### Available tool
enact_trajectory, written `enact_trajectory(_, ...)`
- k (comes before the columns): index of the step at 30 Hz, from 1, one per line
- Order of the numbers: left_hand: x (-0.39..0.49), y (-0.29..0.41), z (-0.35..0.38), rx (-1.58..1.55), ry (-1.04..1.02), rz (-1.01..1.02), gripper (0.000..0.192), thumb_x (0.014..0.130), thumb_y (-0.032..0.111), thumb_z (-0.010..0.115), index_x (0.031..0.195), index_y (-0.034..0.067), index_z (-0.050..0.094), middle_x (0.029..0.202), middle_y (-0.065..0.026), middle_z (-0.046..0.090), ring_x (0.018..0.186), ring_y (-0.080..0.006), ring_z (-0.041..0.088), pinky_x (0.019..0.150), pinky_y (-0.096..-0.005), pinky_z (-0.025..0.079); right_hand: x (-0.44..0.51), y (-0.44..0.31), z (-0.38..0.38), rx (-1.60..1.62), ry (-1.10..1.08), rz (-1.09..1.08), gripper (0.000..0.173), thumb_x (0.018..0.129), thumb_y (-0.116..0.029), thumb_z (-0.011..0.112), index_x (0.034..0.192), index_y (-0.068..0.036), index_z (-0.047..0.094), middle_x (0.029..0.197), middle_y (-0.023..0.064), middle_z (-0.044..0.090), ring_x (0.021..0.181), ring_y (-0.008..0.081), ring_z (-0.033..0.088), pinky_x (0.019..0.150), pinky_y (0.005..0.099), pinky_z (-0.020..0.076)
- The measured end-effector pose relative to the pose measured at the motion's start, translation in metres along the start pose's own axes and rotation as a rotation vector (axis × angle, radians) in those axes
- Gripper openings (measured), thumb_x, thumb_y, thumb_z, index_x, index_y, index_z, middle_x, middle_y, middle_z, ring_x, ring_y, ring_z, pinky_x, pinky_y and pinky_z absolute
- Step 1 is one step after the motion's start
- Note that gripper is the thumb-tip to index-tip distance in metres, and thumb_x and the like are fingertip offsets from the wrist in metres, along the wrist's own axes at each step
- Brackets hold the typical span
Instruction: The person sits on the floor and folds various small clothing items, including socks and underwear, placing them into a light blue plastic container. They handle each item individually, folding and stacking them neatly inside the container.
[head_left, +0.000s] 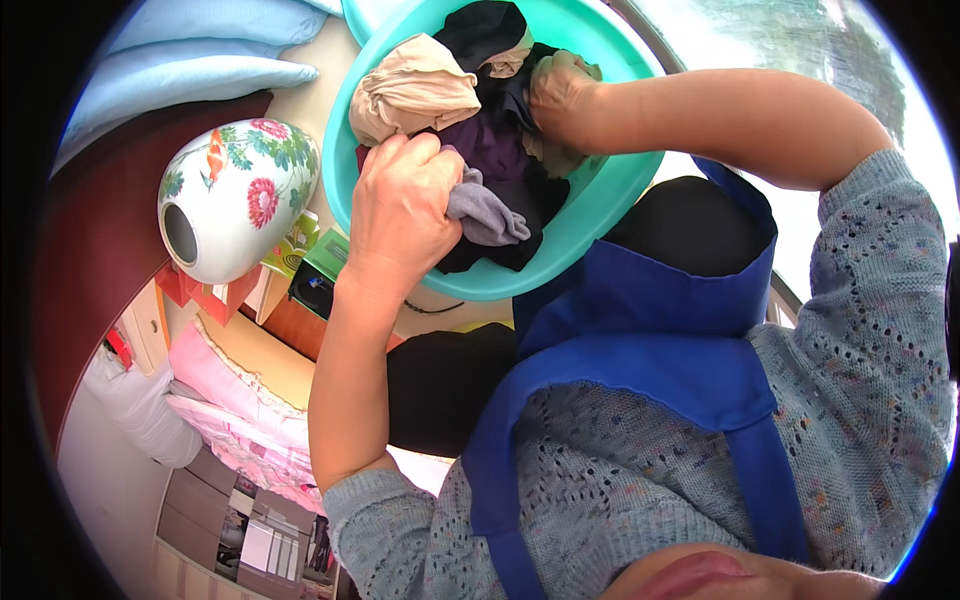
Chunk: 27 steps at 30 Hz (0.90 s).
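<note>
A turquoise plastic basin (480, 283) holds a pile of dark, purple and beige clothes. My left hand (409, 199) is closed at the near left of the basin, and a bunched grey cloth (487, 210), perhaps a sock, sticks out of its grip. Just beyond that hand lies a crumpled beige garment (412, 86). My right hand (562, 97) is at the basin's right side, its fingers curled into a black garment (510, 90); the fingertips are hidden. Purple fabric (480, 146) lies between the hands.
Left of the basin, a white porcelain vase (232, 195) painted with flowers lies tilted in view, near a dark red wooden surface (90, 247) and small green boxes (326, 259). Light blue cloth (202, 75) hangs at upper left. A window (840, 45) is at the right, pink bedding (240, 412) lower left.
</note>
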<state>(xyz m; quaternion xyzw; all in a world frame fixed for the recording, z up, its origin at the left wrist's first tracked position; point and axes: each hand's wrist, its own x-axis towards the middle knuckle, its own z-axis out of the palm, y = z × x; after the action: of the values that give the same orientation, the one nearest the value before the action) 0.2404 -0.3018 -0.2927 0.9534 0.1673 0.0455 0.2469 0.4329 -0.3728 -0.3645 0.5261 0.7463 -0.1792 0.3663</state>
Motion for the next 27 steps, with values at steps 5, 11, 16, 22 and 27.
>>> enact_trajectory(5,-0.003,-0.004,0.013,0.079,0.049,0.039,0.017,0.059,-0.003,0.064,0.069,0.007,0.054,0.075,-0.0071,0.053,0.079,-0.0308,0.055,0.073,-0.0402,0.044,-0.002,0.021,-0.025,0.341,-0.296,-0.117,0.027,0.07,-0.012,0.079,0.097,-0.011,0.078,0.103,0.0054,0.075,0.097,0.0246,0.071,0.076,0.0363,0.0572)
enact_trajectory(11,-0.004,0.011,0.01,0.13,-0.049,0.019,0.037,0.064,0.028,0.076,0.086,0.004,0.057,0.089,-0.011,0.054,0.091,-0.0315,0.054,0.083,-0.0453,0.038,-0.036,0.032,-0.032,1.399,-0.177,0.118,0.019,0.069,-0.008,0.074,0.083,0.005,0.072,0.081,0.0117,0.071,0.075,0.0199,0.07,0.063,0.0326,0.0532)
enact_trajectory(16,0.018,0.03,0.023,0.103,-0.042,-0.162,0.112,0.061,0.063,0.084,0.144,0.003,0.039,0.134,-0.0182,0.053,0.126,-0.0344,0.048,0.106,-0.0472,0.029,-0.032,0.043,-0.028,1.801,-0.27,0.11,0.014,0.071,-0.009,0.071,0.077,0.003,0.068,0.068,0.0041,0.062,0.053,0.0141,0.059,0.04,0.0294,0.0424)
enact_trajectory(22,0.026,0.027,0.045,-0.147,0.153,-0.171,0.101,0.06,0.029,0.086,0.145,0.005,0.036,0.098,-0.0119,0.069,0.093,-0.0291,0.065,0.094,-0.0431,0.034,-0.043,0.032,-0.043,2.079,-0.311,-0.023,0.018,0.076,-0.013,0.068,0.084,0.004,0.07,0.078,0.0097,0.069,0.062,0.0166,0.065,0.054,0.0296,0.0525)
enact_trajectory(27,0.013,0.023,0.056,-0.246,0.232,-0.182,0.066,0.067,0.016,0.082,0.126,0.002,0.056,0.094,-0.0148,0.069,0.082,-0.0345,0.063,0.074,-0.0439,0.048,-0.053,0.062,-0.064,1.903,-0.438,-0.183,0.023,0.084,-0.023,0.064,0.093,-0.003,0.071,0.076,0.0078,0.069,0.067,0.0167,0.067,0.056,0.0334,0.0545)
